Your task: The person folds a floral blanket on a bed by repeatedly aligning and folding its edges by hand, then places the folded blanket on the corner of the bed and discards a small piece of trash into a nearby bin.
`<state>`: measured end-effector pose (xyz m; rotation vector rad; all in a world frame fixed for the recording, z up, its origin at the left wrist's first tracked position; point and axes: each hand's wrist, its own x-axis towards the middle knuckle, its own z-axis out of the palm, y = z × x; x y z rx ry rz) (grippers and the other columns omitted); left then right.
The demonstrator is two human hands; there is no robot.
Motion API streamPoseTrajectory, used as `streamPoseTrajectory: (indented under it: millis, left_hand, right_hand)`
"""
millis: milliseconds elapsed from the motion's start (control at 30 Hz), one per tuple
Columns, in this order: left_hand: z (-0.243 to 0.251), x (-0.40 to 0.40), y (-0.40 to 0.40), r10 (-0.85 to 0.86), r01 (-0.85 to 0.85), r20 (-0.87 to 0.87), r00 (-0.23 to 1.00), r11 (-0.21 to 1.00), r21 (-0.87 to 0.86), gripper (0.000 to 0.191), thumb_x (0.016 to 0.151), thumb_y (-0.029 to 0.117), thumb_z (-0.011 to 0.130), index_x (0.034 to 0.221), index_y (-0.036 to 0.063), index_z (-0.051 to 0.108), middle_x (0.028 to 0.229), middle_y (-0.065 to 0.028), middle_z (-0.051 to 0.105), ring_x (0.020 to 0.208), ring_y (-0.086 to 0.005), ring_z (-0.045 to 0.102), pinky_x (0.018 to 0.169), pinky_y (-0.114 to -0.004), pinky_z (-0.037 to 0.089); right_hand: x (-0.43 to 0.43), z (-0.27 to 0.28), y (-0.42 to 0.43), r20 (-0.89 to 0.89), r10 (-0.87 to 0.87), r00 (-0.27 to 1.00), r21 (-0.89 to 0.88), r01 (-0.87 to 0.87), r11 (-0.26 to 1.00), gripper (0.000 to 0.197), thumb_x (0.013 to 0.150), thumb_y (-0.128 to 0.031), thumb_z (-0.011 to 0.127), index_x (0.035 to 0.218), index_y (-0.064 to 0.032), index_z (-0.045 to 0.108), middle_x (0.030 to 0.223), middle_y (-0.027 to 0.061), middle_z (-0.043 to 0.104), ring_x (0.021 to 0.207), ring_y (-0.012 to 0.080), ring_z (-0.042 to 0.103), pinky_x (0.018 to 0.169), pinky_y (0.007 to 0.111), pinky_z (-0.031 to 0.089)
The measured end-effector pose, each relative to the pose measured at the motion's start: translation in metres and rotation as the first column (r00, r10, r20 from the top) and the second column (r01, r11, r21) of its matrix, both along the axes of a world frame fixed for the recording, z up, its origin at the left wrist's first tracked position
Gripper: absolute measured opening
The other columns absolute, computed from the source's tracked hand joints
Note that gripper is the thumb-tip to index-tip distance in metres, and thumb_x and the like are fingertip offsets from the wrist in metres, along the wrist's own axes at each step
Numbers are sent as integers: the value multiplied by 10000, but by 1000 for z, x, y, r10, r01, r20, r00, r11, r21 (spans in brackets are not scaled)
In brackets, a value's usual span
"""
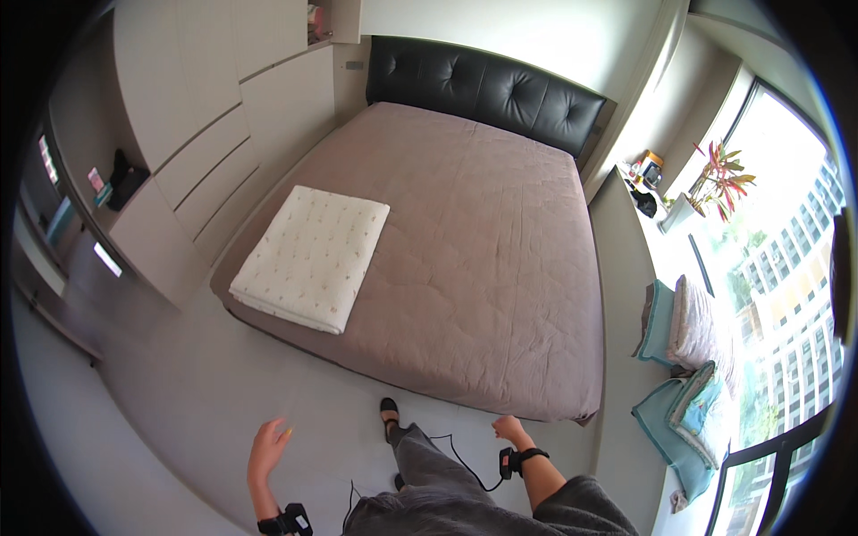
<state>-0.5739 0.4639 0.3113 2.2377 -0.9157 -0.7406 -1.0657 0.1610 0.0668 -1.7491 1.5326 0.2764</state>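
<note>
My left hand [269,445] hangs over the bare floor short of the bed's foot, its fingers loosely apart and nothing in them. Close to the bed's near edge is my right hand [509,429], fingers curled in, with no object showing. Both wrists wear black strapped devices with cables. A large bed [462,268] in a brownish-mauve fitted cover fills the space before me. On its left foot corner lies a folded cream quilt [312,258] with a small printed pattern, apart from both hands.
A black tufted headboard [482,84] stands at the far end. Built-in cabinets [208,87] line the left. Along the right, the window ledge holds a potted plant [684,209], a pale cushion [697,328] and teal bedding [670,419]. My shoe [389,406] is near the bed's foot.
</note>
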Motion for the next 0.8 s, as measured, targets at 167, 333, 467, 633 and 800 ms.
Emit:
streamPoseTrajectory:
  millis: [167,333,467,633,800]
  left_hand:
    - [-35,89,-1,58,-57,5,998,995,-78,329,822,157,609,1111,14,541,1025,-124,615,892,-213,616,785,-316,482]
    - [-22,143,-45,101,-101,16,995,994,38,297,844,175,591,1083,0,557,1003,-108,626,913,-187,601,787,-301,473]
    - [-12,170,-99,67,-67,8,998,998,7,291,841,168,591,1074,-3,556,1005,-108,625,914,-187,600,788,-302,471]
    - [-25,201,-172,-101,107,-73,992,990,89,292,842,161,589,1097,24,557,1033,-112,621,932,-190,600,792,-299,470]
    - [-21,196,-269,-257,269,-157,954,961,60,338,822,179,608,1114,23,542,1044,-134,612,932,-220,611,809,-305,474]
  right_hand:
    - [108,-53,-84,-46,449,892,-211,-448,869,272,780,-277,500,737,-52,648,691,85,657,683,242,642,671,334,508]
    - [232,-48,-133,4,453,892,-239,-439,866,283,766,-267,493,820,-41,654,832,177,639,801,361,604,736,428,474]
    - [318,23,-149,98,448,889,-244,-415,876,288,802,-232,444,836,-23,640,886,197,625,842,388,582,752,468,454]
    - [353,40,-160,185,407,895,-188,-374,908,294,831,-247,433,913,-34,618,905,195,623,853,381,582,760,468,452]
    - [293,17,-155,138,349,927,-169,-325,931,277,842,-269,451,906,-40,592,893,180,627,841,372,586,735,466,454]
